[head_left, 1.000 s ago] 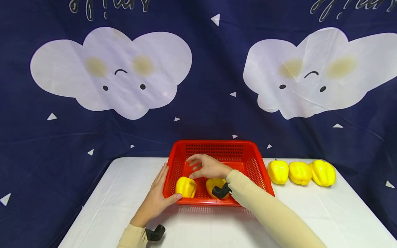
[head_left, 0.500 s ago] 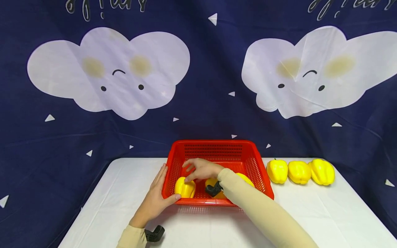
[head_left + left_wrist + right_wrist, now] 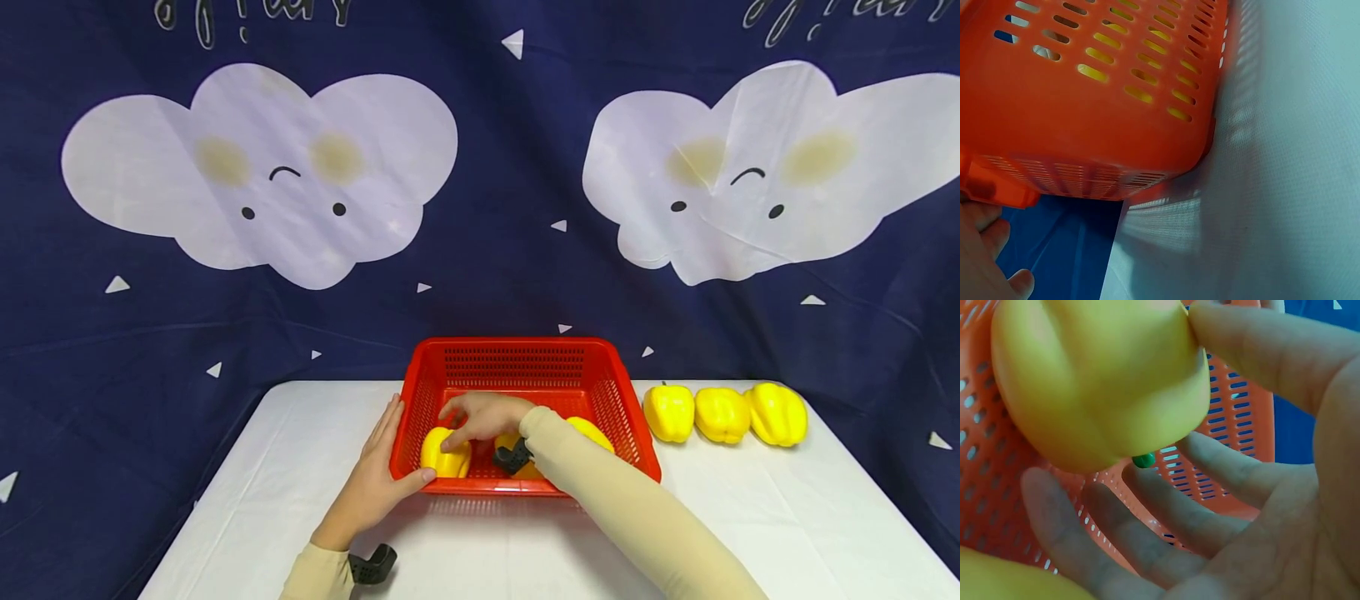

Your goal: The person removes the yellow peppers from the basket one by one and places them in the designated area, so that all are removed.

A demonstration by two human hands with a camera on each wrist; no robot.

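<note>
The red basket point(image 3: 517, 345) stands on the white table. My left hand point(image 3: 375, 475) rests against its near left corner, fingers straight along the outer side and thumb over the front rim. Inside, my right hand point(image 3: 486, 414) is over a yellow bell pepper point(image 3: 442, 467) in the near left corner. In the right wrist view the thumb is at that pepper's side, and spread fingers curve loosely below its green stem point(image 3: 1144, 460). Another pepper point(image 3: 529, 472) is partly hidden under the right wrist, and a third pepper point(image 3: 592, 433) lies behind the right sleeve.
Several yellow bell peppers stand in a row right of the basket: one near it point(image 3: 669, 413), a middle pepper point(image 3: 722, 415), and an outer pepper point(image 3: 778, 414). Behind the table point(image 3: 780, 508) hangs a dark blue cloth point(image 3: 525, 167) with clouds. The basket's walls surround the right hand.
My right hand has lowered and shifted slightly left, bringing its thumb down onto the near left pepper. The third pepper has come into view behind the sleeve. The left hand stays at the basket.
</note>
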